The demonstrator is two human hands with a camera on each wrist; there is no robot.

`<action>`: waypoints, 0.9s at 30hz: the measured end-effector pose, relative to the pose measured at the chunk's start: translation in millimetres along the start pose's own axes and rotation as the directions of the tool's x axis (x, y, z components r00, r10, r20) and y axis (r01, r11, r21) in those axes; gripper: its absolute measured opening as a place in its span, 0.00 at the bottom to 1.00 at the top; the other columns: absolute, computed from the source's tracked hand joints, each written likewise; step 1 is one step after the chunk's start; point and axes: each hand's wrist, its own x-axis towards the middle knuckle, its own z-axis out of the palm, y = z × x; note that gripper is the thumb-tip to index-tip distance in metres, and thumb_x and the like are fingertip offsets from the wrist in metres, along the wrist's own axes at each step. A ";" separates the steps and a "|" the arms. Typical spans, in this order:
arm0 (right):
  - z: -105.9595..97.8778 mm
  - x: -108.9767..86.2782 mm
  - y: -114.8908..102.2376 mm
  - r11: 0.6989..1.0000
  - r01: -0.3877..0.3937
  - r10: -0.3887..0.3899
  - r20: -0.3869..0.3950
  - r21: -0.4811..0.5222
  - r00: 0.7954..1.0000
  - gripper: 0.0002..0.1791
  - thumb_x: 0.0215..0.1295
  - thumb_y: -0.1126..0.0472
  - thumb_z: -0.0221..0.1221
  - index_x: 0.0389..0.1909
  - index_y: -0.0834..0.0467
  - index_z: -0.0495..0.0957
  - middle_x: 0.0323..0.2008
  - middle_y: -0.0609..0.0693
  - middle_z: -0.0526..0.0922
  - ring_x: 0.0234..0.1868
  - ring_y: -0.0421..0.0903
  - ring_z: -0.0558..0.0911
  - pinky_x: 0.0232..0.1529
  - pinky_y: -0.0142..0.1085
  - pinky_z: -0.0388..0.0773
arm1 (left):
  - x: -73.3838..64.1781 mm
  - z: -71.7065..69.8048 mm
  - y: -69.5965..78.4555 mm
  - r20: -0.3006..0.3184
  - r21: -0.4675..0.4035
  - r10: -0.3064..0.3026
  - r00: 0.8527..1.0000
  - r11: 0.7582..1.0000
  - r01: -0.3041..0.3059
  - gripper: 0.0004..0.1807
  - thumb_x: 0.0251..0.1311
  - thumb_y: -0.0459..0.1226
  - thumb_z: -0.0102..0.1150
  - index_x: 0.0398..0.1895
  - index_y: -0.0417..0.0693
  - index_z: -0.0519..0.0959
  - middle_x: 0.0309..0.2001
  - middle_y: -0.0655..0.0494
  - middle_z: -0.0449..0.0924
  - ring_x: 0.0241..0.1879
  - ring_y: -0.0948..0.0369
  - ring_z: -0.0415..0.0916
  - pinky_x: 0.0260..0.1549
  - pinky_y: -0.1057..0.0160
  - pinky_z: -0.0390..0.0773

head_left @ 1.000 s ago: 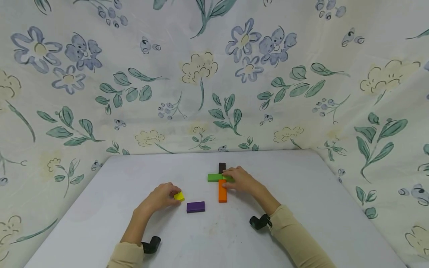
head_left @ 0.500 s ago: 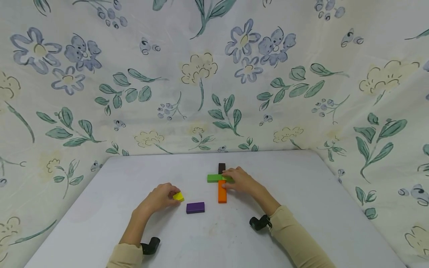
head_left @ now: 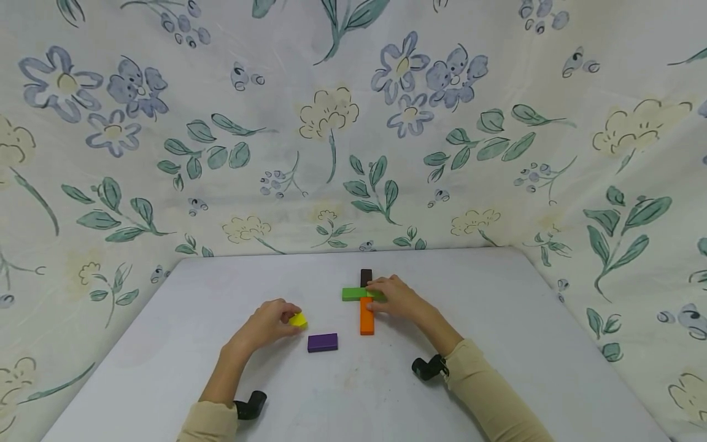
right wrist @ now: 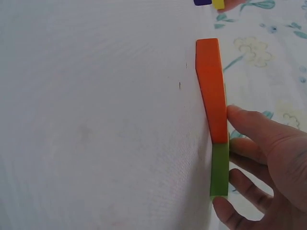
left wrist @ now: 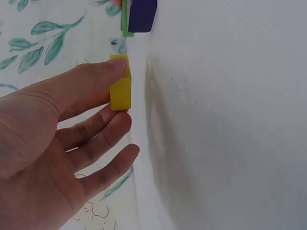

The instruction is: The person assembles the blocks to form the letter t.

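Observation:
My left hand (head_left: 269,323) pinches a small yellow block (left wrist: 121,91) between thumb and fingers, close over the table and left of the purple block (head_left: 323,342). In the left wrist view the other fingers spread below it. My right hand (head_left: 399,298) lies over the right part of a long green block (head_left: 353,294), thumb on its near side and fingers on its far side. The thumb tip also meets the top edge of the orange block (right wrist: 211,86), which runs from the green one toward me. A dark block (head_left: 366,277) extends behind the green block. My fingers hide part of the joint.
The blocks lie on a white table (head_left: 353,393) with a flowered cloth (head_left: 287,153) hanging behind and at both sides. Black wrist cameras (head_left: 251,406) sit at both wrists, close over the tabletop.
My left hand has shifted slightly right and away from me with the yellow block. My right hand and the other blocks stay in place.

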 end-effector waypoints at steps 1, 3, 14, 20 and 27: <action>-0.1 0.0 0.0 1.000 0.000 0.000 0.001 0.000 1.000 0.28 0.66 0.48 0.62 0.63 0.55 0.76 0.67 0.52 0.74 0.64 0.55 0.70 0.67 0.51 0.69 | 0.4 0.3 0.8 -0.001 -0.003 0.002 1.000 1.000 -0.002 0.19 0.51 0.36 0.72 0.48 0.41 0.84 0.32 0.57 0.78 0.33 0.62 0.68 0.32 0.68 0.70; -0.4 0.0 0.2 1.000 0.004 -0.004 -0.001 0.001 1.000 0.27 0.65 0.48 0.62 0.62 0.56 0.76 0.67 0.52 0.74 0.64 0.55 0.70 0.67 0.51 0.69 | 1.1 1.1 2.7 0.000 -0.008 0.007 1.000 1.000 -0.007 0.19 0.51 0.36 0.73 0.47 0.41 0.85 0.33 0.56 0.79 0.34 0.62 0.69 0.33 0.68 0.72; -0.5 -0.8 -0.2 1.000 0.008 -0.008 -0.005 0.005 1.000 0.27 0.65 0.48 0.63 0.62 0.56 0.76 0.67 0.53 0.74 0.64 0.56 0.70 0.67 0.51 0.69 | 3.9 9.9 15.4 0.008 -0.008 0.027 1.000 1.000 -0.027 0.20 0.50 0.39 0.74 0.47 0.43 0.85 0.34 0.58 0.81 0.34 0.65 0.72 0.37 0.67 0.77; -0.2 -1.2 -0.9 1.000 0.003 -0.003 -0.004 0.008 1.000 0.27 0.65 0.48 0.63 0.62 0.56 0.76 0.67 0.52 0.74 0.64 0.56 0.71 0.67 0.50 0.69 | 5.6 15.5 23.1 0.015 -0.021 0.039 0.999 0.999 -0.039 0.20 0.49 0.40 0.74 0.46 0.43 0.85 0.33 0.59 0.80 0.35 0.65 0.72 0.37 0.67 0.77; -0.2 -0.8 -0.2 1.000 0.010 -0.010 -0.008 0.002 1.000 0.27 0.65 0.48 0.63 0.62 0.56 0.76 0.66 0.53 0.74 0.64 0.56 0.71 0.68 0.50 0.68 | 8.3 21.4 30.7 0.038 -0.020 0.076 0.996 0.997 -0.075 0.19 0.49 0.40 0.74 0.45 0.42 0.86 0.33 0.60 0.80 0.34 0.65 0.73 0.35 0.69 0.76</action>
